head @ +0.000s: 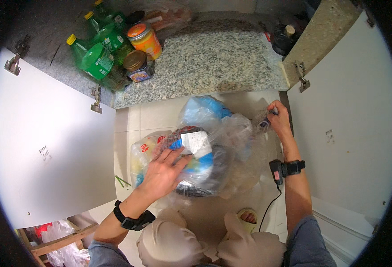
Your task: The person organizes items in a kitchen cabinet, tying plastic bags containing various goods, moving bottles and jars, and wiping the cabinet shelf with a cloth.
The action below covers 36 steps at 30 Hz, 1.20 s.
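Note:
A large clear plastic bag [221, 163] stands on the floor between my knees. Through its film I see a black round-edged thing and a blue-and-white package with a printed white label [194, 142]. My left hand [164, 167] lies on top of this package, fingers apart, touching the plastic. Farther right, my right hand [279, 116] has its fingers curled on crumpled thin plastic [264, 115] with a dark blue part; blur hides exactly what is pinched. A light-blue plastic bag [202, 110] sits behind, and a bag with red print [145, 147] is at the left.
White cabinet doors [56, 140] [343, 133] stand swung out on both sides. On the granite shelf [212, 63] are green plastic bottles [99, 60], an orange-labelled jar [145, 40], a brown-lidded jar [138, 66] and a dark bottle [283, 41]. A wooden rack [64, 238] holds bags at lower left.

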Tool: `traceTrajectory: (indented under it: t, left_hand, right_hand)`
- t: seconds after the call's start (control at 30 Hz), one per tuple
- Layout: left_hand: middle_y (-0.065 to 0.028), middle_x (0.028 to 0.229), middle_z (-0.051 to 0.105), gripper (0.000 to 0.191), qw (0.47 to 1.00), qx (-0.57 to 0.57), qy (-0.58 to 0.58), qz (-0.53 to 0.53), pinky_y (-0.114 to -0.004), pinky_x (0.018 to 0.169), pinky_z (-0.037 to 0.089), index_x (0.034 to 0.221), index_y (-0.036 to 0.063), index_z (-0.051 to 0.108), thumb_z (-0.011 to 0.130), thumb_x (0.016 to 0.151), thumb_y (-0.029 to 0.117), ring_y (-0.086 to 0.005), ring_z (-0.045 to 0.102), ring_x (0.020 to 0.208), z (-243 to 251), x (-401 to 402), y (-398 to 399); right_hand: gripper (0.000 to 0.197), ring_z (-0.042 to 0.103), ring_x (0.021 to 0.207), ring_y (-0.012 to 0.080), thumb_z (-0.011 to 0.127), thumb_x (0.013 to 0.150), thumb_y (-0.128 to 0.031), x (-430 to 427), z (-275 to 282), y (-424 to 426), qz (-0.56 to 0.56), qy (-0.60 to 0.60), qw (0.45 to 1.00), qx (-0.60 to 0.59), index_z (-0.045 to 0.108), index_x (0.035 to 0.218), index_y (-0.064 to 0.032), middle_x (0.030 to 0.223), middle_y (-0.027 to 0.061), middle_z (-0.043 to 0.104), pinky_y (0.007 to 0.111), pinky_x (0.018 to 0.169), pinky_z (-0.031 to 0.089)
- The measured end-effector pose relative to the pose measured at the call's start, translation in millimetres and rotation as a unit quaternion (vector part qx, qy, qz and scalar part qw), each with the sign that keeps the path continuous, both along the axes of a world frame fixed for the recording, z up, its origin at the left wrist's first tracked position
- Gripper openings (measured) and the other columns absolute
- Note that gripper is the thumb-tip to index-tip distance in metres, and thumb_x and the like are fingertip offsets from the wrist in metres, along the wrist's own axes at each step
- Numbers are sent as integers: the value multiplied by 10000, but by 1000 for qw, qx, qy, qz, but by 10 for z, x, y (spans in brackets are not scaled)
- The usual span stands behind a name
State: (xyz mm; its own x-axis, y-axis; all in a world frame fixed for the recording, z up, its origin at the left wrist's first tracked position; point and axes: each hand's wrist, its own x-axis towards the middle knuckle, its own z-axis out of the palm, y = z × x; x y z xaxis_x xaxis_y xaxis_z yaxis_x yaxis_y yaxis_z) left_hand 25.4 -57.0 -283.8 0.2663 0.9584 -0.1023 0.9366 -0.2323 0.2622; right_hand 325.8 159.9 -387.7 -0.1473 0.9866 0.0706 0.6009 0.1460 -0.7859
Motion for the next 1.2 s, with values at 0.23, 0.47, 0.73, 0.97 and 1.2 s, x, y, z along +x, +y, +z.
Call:
traceTrajectory:
  t: [0.23,0.47,0.73,0.97,1.2]
  left_hand:
    - [-109,816,626,263,971,87,-214,64,-323,702,473,816,57,654,597,590,-66,-255,572,764,195,-254,71]
    - [-62,634,583,48,882,189,-305,306,-218,564,404,761,3,614,621,713,0,-70,487,587,702,-465,346]
    - [-23,643,589,53,801,228,-488,260,-216,547,396,765,-10,593,627,733,15,-43,469,592,566,-225,827]
    - [-37,652,599,236,870,136,-397,259,-266,539,409,948,17,606,601,807,206,-88,478,551,556,136,1118]
    - [-136,1175,511,548,852,49,-486,189,-283,716,447,1289,68,363,578,833,284,-168,561,877,496,23,1347]
  right_hand:
    - [157,455,722,170,432,615,33,-24,690,-486,58,159,979,-112,511,746,-6,786,50,499,251,717,361]
    - [87,482,712,130,528,705,-4,-121,1115,-731,90,272,956,-62,517,630,39,804,70,552,228,667,379]
    - [486,589,777,187,721,695,-214,-773,1321,-901,141,170,951,-216,530,1065,36,856,115,618,304,718,464]
    - [551,525,967,231,674,702,-180,-894,1339,-628,55,442,840,-311,442,1148,43,1041,123,548,329,848,426]
    - [102,538,749,215,523,751,-73,-672,1227,150,-16,515,810,-280,555,830,-16,845,103,542,325,658,470]
